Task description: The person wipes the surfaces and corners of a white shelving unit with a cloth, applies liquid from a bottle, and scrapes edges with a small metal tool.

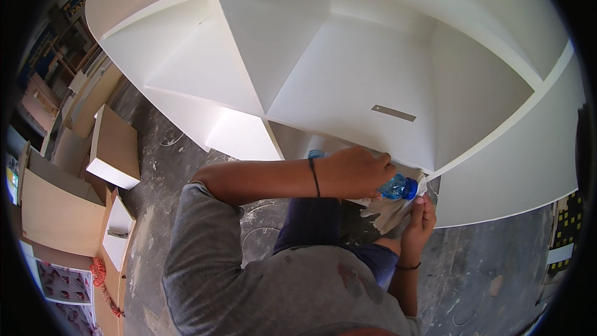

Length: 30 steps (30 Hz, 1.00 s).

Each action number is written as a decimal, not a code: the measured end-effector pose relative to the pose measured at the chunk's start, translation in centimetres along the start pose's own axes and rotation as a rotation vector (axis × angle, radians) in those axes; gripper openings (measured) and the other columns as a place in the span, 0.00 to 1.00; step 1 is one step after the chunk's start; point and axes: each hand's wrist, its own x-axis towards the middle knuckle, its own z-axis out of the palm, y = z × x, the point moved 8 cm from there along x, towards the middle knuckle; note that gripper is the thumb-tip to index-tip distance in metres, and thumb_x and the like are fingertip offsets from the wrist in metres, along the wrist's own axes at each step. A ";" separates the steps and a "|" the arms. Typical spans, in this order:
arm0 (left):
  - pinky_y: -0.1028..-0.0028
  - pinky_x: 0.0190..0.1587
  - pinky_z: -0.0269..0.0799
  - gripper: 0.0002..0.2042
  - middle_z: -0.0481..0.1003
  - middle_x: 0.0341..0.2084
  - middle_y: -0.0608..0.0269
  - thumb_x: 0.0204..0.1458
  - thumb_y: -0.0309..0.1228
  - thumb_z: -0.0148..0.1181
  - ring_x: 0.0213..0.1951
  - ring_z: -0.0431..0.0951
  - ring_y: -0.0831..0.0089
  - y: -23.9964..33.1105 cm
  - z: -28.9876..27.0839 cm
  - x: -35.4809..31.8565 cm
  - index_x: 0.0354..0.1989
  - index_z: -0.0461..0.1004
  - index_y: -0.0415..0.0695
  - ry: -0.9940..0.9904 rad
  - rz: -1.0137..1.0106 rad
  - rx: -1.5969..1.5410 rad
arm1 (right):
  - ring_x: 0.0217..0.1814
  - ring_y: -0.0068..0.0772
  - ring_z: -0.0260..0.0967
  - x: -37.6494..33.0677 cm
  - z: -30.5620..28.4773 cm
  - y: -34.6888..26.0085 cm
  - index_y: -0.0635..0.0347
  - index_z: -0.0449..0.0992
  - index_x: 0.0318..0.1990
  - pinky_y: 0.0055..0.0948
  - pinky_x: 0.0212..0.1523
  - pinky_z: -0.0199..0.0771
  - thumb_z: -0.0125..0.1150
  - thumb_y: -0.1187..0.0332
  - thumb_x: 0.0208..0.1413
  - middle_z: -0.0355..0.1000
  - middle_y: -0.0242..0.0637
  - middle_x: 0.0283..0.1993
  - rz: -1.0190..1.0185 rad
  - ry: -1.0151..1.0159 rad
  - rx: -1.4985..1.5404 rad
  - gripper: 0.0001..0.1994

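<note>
So, the left hand was wrapped tight around a blue bottle, tipped so its neck pointed down at the pale cloth just below. The right hand pinched that cloth from underneath, bunched. Whether liquid had reached it was hard to tell; wetting looked underway, and the white shelf unit above the grip awaited wiping.

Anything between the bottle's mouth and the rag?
Nothing visible. The left hand holds the blue plastic bottle tipped, its cap end right against the whitish rag that the right hand holds up beneath it, in front of the white shelf unit.
</note>
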 end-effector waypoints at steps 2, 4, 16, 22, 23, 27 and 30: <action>0.65 0.27 0.74 0.27 0.69 0.35 0.52 0.48 0.46 0.64 0.26 0.79 0.58 0.2 0.0 0.1 0.45 0.65 0.35 0.023 0.013 -0.002 | 0.30 0.11 0.53 0.1 -0.3 0.5 0.67 0.75 0.44 0.16 0.30 0.52 0.51 0.65 0.65 0.62 0.20 0.28 -0.002 0.001 0.013 0.13; 0.66 0.26 0.75 0.27 0.70 0.36 0.52 0.48 0.46 0.63 0.26 0.79 0.58 0.2 0.2 0.1 0.45 0.65 0.35 0.023 0.005 -0.001 | 0.30 0.11 0.53 0.1 -0.4 0.8 0.67 0.75 0.44 0.16 0.30 0.53 0.52 0.65 0.65 0.63 0.20 0.29 0.000 0.001 0.020 0.12; 0.64 0.26 0.74 0.27 0.70 0.35 0.53 0.48 0.44 0.64 0.27 0.79 0.57 0.0 0.3 0.5 0.48 0.65 0.37 -0.022 -0.040 0.004 | 0.37 0.14 0.61 0.5 -0.4 -1.2 0.69 0.74 0.47 0.15 0.38 0.61 0.51 0.66 0.65 0.70 0.26 0.35 0.045 -0.052 -0.007 0.13; 0.62 0.36 0.74 0.28 0.70 0.40 0.53 0.49 0.46 0.62 0.37 0.78 0.55 -0.1 0.1 1.4 0.53 0.64 0.41 -0.014 -0.096 -0.144 | 0.38 0.16 0.64 1.8 -2.3 -3.1 0.69 0.74 0.46 0.17 0.40 0.64 0.53 0.67 0.64 0.72 0.28 0.37 -0.011 -0.017 -0.004 0.13; 0.62 0.38 0.74 0.28 0.70 0.42 0.53 0.50 0.46 0.63 0.39 0.78 0.55 -0.4 -0.4 1.2 0.54 0.64 0.42 0.012 -0.118 -0.191 | 0.39 0.16 0.64 2.3 -2.4 -4.1 0.69 0.74 0.47 0.18 0.41 0.65 0.53 0.67 0.64 0.73 0.28 0.37 -0.045 -0.033 -0.035 0.13; 0.62 0.42 0.73 0.31 0.70 0.45 0.54 0.49 0.47 0.64 0.42 0.76 0.52 -2.2 -2.1 -0.4 0.57 0.63 0.44 0.112 -0.178 -0.303 | 0.39 0.16 0.65 4.2 -1.6 -4.3 0.68 0.74 0.49 0.19 0.42 0.66 0.52 0.67 0.64 0.73 0.28 0.38 0.041 -0.106 0.190 0.13; 0.62 0.41 0.73 0.31 0.70 0.44 0.54 0.48 0.47 0.64 0.41 0.76 0.53 -2.4 -2.9 -0.4 0.56 0.64 0.43 0.079 -0.224 -0.288 | 0.39 0.15 0.65 4.6 -0.9 -3.6 0.67 0.75 0.49 0.18 0.43 0.65 0.51 0.64 0.65 0.73 0.27 0.38 0.186 -0.127 0.357 0.14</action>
